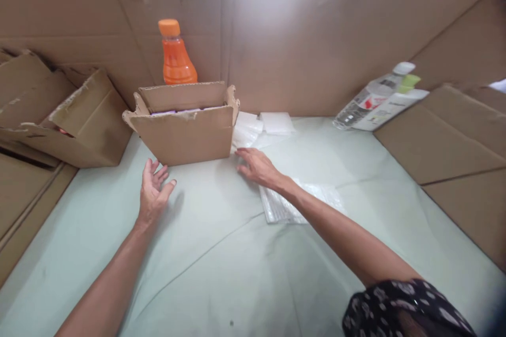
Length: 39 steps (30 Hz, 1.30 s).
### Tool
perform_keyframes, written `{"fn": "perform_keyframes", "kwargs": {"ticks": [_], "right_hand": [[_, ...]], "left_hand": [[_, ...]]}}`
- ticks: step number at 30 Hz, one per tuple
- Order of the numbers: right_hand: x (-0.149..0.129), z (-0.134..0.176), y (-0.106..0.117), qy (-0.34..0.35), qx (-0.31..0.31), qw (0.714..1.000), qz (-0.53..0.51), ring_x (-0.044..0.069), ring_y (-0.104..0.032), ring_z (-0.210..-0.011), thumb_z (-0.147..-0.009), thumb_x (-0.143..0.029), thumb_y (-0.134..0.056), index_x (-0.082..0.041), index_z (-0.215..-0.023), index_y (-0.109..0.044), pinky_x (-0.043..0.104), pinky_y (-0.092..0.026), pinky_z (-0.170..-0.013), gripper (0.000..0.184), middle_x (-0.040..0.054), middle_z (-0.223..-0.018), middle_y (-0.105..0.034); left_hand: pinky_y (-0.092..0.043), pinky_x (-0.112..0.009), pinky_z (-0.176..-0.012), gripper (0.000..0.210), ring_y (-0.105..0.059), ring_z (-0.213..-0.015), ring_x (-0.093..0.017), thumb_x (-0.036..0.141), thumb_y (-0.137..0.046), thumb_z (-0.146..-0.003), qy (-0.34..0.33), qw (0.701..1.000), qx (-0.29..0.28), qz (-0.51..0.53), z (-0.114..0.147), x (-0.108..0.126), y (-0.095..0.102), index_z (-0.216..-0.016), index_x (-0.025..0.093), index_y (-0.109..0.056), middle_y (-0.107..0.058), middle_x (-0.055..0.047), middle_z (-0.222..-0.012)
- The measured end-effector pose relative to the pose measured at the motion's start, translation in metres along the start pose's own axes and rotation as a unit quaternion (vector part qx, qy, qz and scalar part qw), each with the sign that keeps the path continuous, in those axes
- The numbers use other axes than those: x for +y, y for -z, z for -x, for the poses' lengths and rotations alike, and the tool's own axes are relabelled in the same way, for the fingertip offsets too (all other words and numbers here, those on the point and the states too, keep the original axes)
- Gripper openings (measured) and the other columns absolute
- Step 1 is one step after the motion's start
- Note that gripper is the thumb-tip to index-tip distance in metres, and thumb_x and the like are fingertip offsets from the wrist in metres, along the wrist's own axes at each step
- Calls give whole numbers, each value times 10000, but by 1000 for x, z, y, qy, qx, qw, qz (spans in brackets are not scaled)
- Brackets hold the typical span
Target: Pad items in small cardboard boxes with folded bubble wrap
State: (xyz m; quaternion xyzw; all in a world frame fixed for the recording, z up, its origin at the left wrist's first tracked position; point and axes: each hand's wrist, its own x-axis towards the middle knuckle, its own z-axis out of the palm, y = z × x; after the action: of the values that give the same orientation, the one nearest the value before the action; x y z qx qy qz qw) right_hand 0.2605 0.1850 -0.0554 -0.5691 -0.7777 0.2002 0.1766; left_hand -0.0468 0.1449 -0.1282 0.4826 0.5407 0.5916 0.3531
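An open cardboard box point(185, 137) stands at the back of the table, with purple-edged items just showing above its front wall. My left hand point(154, 189) is by the box's lower left corner, palm turned inward, fingers apart and holding nothing. Near the lower right corner is my right hand point(256, 166), its fingers stretched toward the box and nothing visible in them; whether the fingertips touch it I cannot tell. Beneath my right forearm lies a flat sheet of bubble wrap point(279, 205). Folded white packing pieces point(276, 123) lie just right of the box.
An orange bottle point(177, 60) stands behind the box. More open cardboard boxes point(95, 126) are at the left. On the right, a clear bottle point(367, 97) leans beside a white and green packet point(395, 108) and a large carton point(446, 142). Cardboard walls point(316, 37) enclose the pale green tabletop point(221, 274).
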Motion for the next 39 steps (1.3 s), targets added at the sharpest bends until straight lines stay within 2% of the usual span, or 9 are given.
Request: {"fn": "perform_keyframes", "kwargs": {"ticks": [6, 12, 18, 20, 22, 24, 29, 35, 39], "right_hand": [[18, 73, 49, -48, 57, 996, -38, 223, -718, -1046, -966, -262, -547, -204, -1144, -774, 358, -549, -944, 294, 70, -1166, -781], [15, 152, 38, -159, 33, 976, 143, 322, -725, -1007, -957, -340, -613, -168, -1035, -781, 457, -556, -890, 253, 162, -1109, -779], [-38, 197, 9, 185, 33, 982, 4, 244, -608, -1294, -1048, -363, -490, -258, -1270, -692, 442, -488, -1069, 318, 81, -1423, -655], [-25, 204, 15, 119, 94, 988, 8, 245, -630, -1253, -1057, -339, -456, -241, -1236, -704, 441, -487, -1059, 322, 91, -1334, -704], [1, 204, 19, -40, 142, 987, 68, 294, -657, -1188, -1029, -352, -493, -196, -1182, -725, 482, -496, -1023, 319, 130, -1252, -732], [26, 198, 19, -160, 128, 967, 150, 355, -649, -1172, -983, -386, -563, -157, -1101, -743, 523, -493, -985, 315, 170, -1280, -712], [49, 188, -1, -154, 137, 951, 232, 345, -630, -1185, -938, -315, -639, -147, -1002, -725, 466, -467, -945, 200, 177, -1365, -669], [19, 194, -2, -20, 281, 925, 254, 270, -659, -1063, -1003, -241, -562, -200, -983, -707, 433, -415, -918, 152, 128, -1292, -716], [-21, 198, -1, 142, 232, 945, 182, 247, -651, -1103, -1023, -333, -562, -214, -1050, -705, 434, -399, -988, 188, 110, -1278, -722]], "left_hand": [[-548, -453, -1016, 738, -623, -1267, -302, 288, -695, -754, -51, 990, 68, -113, 14, 20, 6, -1454, 206, -477, -505, -198, -1485], [-570, -421, -972, 340, -660, -1192, -261, 285, -622, -855, -160, 961, -71, -214, 60, 73, -11, -1179, 216, -696, -663, -106, -1334], [-593, -373, -877, 282, -651, -1231, -265, 292, -587, -905, -140, 946, -178, -233, 103, 93, -15, -1141, 219, -723, -676, -101, -1332], [-590, -307, -708, 293, -653, -1224, -274, 290, -587, -899, -123, 944, -194, -237, 107, 94, -15, -1147, 224, -727, -678, -101, -1333], [-529, -249, -546, 306, -657, -1214, -280, 286, -583, -891, -110, 942, -215, -232, 110, 95, -21, -1152, 218, -728, -679, -108, -1331], [-484, -227, -481, 319, -652, -1221, -281, 272, -574, -886, -105, 939, -246, -217, 114, 96, -35, -1159, 207, -727, -677, -117, -1329], [-593, -323, -749, 332, -641, -1235, -277, 227, -564, -857, -117, 924, -325, -163, 127, 100, -81, -1138, 189, -737, -695, -126, -1290], [-574, -324, -731, 382, -702, -1019, -254, 360, -689, -816, 91, 926, -361, -65, 135, 115, -100, -1156, 188, -714, -742, -118, -1171], [-575, -328, -676, 636, -714, -932, -264, 540, -818, -694, 283, 909, -293, 91, 135, 111, -102, -1162, 144, -651, -748, -120, -1045]]}}
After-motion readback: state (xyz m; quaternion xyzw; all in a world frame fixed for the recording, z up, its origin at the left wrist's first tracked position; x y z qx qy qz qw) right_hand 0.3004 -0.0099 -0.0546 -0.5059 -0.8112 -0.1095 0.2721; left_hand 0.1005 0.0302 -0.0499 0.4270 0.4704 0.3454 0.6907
